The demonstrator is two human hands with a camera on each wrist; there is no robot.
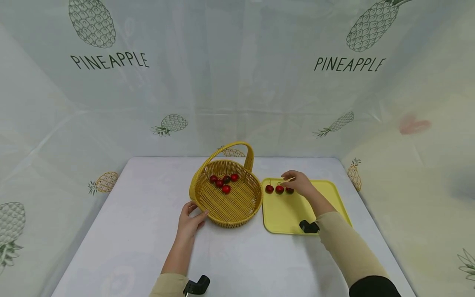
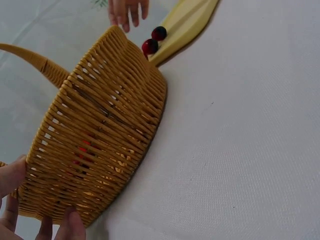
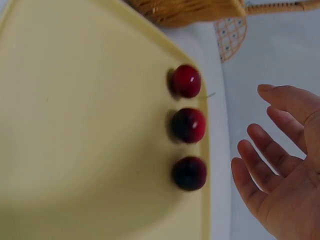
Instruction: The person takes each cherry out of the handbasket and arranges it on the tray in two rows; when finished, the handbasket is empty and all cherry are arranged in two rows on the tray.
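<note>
A white surface (image 1: 141,231) carries a woven basket (image 1: 226,202) with an arched handle (image 1: 237,150) near its middle and, just to the right and nearly touching it, a flat yellow tray (image 1: 282,214). Four cherries (image 1: 224,182) are seen lying together on the basket floor, toward its far side. Three more cherries (image 3: 189,125) are lined up in a row along the far edge of the tray, close beside one another.

The basket is steadied at its near left wall by the left hand (image 1: 190,220); in the left wrist view the fingers (image 2: 72,227) are pressed against the weave, curled a little round the rim. The right hand (image 1: 298,183) is held spread over the far edge of the tray, at the right end of the row; in the right wrist view its fingers (image 3: 267,160) are relaxed and parted and nothing is held in them.

The step in hand is judged to be the picking of a cherry from the row. It is best done with a light pinch of thumb and forefinger on one cherry only, the rightmost being nearest, so that its neighbours are not nudged and set rolling on the smooth tray. The basket should be kept braced, so that it is not pushed away.
</note>
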